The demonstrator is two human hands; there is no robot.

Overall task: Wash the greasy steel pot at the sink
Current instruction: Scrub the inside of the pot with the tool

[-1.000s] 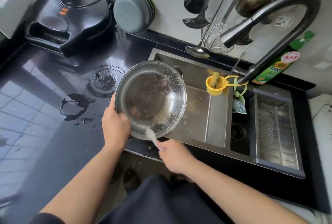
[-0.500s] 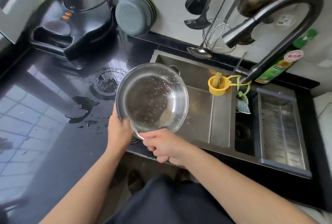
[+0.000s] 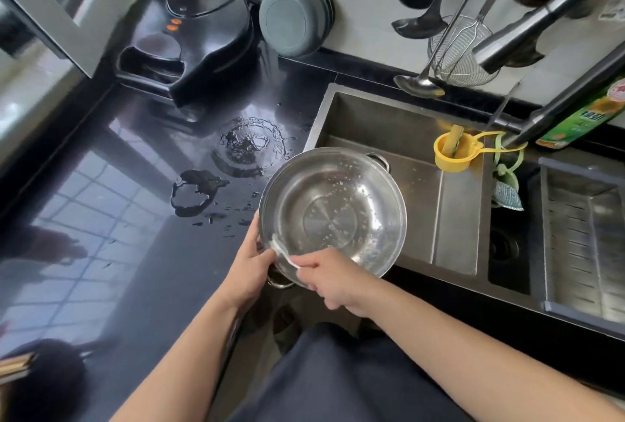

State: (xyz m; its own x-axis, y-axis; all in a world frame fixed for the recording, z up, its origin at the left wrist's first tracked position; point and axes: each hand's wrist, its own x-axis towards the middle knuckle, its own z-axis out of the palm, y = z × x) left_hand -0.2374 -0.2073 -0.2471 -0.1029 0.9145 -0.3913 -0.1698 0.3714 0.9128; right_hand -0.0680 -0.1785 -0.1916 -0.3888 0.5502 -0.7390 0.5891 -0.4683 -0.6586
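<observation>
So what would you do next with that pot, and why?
Probably sweep the white brush farther around the inner wall. The right hand holds it at the near rim of the steel pot, the left hand steadies that rim over the sink, and white specks dot the far side.

The one camera is sitting on my head, looking forward and steeply down — close over my forearms and the sink [image 3: 399, 124] edge, taking in the black counter [image 3: 101, 218] leftward and the wall above.
</observation>
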